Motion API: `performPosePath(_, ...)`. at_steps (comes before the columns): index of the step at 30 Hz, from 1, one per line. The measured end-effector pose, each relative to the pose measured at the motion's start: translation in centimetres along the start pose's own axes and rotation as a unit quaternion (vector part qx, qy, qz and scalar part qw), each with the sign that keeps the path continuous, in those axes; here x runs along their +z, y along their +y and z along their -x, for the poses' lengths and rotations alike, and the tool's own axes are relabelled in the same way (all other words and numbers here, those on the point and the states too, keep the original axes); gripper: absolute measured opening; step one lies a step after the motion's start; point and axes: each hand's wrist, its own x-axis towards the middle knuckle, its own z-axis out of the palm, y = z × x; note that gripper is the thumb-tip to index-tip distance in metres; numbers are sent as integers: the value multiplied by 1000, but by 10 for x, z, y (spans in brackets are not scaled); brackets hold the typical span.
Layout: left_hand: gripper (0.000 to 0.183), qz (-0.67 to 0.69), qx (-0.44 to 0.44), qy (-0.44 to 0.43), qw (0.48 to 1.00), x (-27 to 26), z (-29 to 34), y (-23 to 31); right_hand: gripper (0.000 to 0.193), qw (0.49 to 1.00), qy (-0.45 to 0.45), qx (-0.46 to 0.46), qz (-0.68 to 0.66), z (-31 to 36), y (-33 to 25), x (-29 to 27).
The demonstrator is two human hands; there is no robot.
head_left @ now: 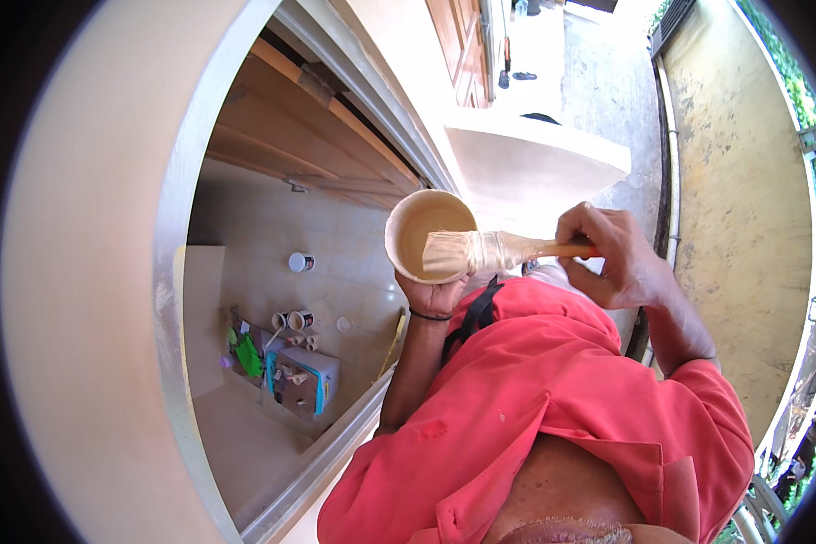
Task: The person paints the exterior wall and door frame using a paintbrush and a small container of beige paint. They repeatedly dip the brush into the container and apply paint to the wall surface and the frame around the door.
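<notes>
My left hand (433,295) is wrapped round the lower side of a round, cream-coloured paint pot (408,213) and holds it up with its mouth facing me. A pale coating lines the pot's inside; how much paint lies in it I cannot tell. In my right hand (621,258) is the handle of a wide paintbrush (508,249), pinched near its reddish end. The brush lies level across the pot's right rim. Its pale bristles are over the opening and look coated with paint.
Left of me a pale frame (177,181) borders an opening with a brown wooden door (308,136). Inside, on the floor, are a white can (301,262), more cans (300,319) and a blue-edged box (308,381). A low white wall (535,163) stands ahead; a stained wall (743,199) runs along the right.
</notes>
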Motion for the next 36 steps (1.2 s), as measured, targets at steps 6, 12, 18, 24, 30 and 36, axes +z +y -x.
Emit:
performPosePath(6,66,-16,-13,16,1000,-4,0,2,29,985,35,-118,122,-3,11,21)
performPosePath(12,59,30,-49,0,998,12,10,2,30,970,176,-149,76,-32,31,25)
performPosePath(18,53,5,-42,13,999,-6,60,37,27,941,332,-65,26,-114,82,-1)
performPosePath(24,47,7,-23,22,999,-22,107,57,35,920,382,-28,79,-244,140,-54)
performPosePath(30,47,48,-11,25,998,-37,130,47,39,917,397,38,-7,-361,149,-85)
performPosePath(36,44,56,-27,37,997,-57,128,47,36,915,400,54,10,-426,173,-121)
